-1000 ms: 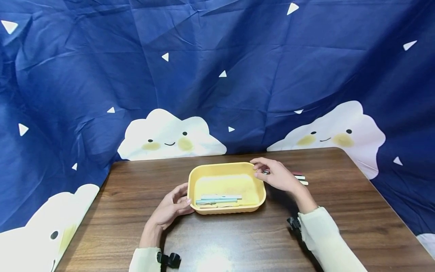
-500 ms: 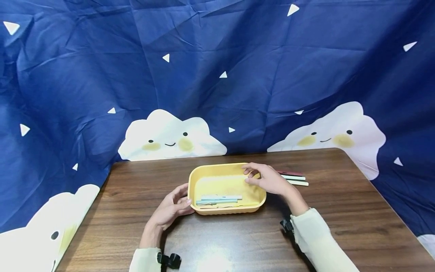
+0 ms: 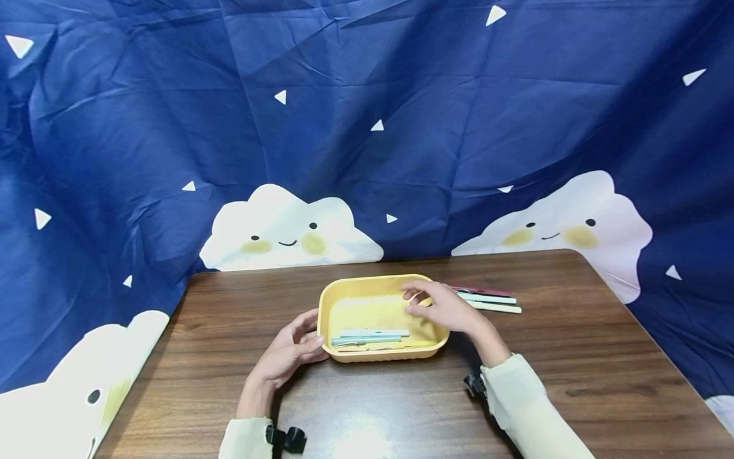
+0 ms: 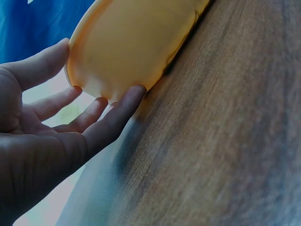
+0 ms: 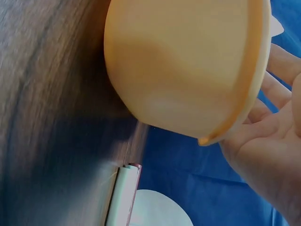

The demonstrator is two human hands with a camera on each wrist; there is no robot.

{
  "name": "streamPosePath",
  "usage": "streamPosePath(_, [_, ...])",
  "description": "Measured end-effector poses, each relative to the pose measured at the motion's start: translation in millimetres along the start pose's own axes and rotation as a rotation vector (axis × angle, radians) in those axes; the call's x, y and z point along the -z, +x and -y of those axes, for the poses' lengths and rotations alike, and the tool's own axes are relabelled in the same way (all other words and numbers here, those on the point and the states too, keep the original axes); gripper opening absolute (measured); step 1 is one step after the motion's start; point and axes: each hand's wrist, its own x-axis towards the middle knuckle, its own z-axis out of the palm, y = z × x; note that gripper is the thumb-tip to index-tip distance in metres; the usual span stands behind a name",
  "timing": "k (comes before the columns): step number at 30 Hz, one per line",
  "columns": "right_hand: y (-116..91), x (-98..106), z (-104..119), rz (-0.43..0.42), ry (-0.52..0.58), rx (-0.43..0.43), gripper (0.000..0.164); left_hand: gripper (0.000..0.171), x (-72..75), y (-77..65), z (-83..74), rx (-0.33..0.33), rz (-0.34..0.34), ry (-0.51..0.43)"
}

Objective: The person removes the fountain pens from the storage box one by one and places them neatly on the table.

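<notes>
The yellow basket (image 3: 373, 312) is viewed by the head camera from above its near side, facing forward and down, far enough back for the curtain (image 3: 367, 153) behind it to be included. Its outer wall is faced low and close in each tilted wrist view, the left one near its left end, the right one near its right. Pens (image 3: 496, 307) to its right are shared by the head and right-wrist views.

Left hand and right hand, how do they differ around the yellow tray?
The left hand holds the yellow tray from outside at its left end; the right hand is over the right end, fingertips above the inside. The left hand is nearer the person; the right hand is farther off. Both have pale sleeves and black wrist devices.
</notes>
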Motion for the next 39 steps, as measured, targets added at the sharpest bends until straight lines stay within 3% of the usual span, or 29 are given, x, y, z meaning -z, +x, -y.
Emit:
streamPosePath(6, [1, -5, 1, 0.018, 0.057, -0.018, 0.039, 0.064, 0.5, 0.5, 0.9, -0.006, 0.007, -0.005])
streamPosePath(22, [12, -24, -6, 0.109, -0.037, 0.006, 0.034, 0.064, 0.6, 0.6, 1.6, -0.007, 0.003, -0.007])
streamPosePath(34, [16, -36, -6, 0.211, -0.018, -0.092, 0.035, 0.065, 0.6, 0.7, 1.5, -0.005, -0.002, 0.001])
streamPosePath(39, [18, -43, -4, 0.233, -0.064, -0.081, 0.027, 0.066, 1.4, 1.0, 1.9, -0.006, -0.002, 0.006])
